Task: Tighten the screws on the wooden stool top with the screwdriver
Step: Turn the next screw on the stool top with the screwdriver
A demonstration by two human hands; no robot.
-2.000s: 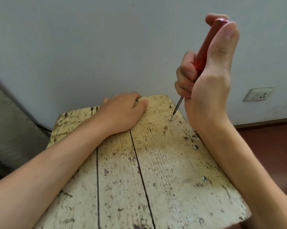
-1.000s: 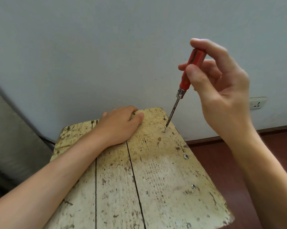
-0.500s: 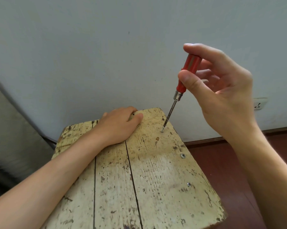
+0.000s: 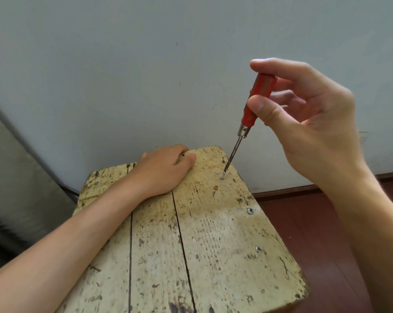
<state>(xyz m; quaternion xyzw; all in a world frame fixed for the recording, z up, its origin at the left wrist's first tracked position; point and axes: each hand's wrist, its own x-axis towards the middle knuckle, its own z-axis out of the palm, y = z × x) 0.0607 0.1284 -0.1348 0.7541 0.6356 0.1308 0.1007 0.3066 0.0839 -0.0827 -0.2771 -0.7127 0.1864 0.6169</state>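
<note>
The wooden stool top is made of worn, pale yellow planks. My right hand pinches the red handle of the screwdriver between thumb and fingers. Its metal tip sits on a raised screw near the far right corner. Two more screws, a nearer one and the nearest, lie flush along the right edge. My left hand rests palm down on the far edge of the stool, its fingers curled over the back rim.
A pale wall rises right behind the stool. A brown skirting board and dark red floor lie to the right. A grey cushioned surface stands at the left.
My right hand changed from a full fist round the handle to a fingertip pinch, and the handle has turned between the fingers. The left hand has stayed in place.
</note>
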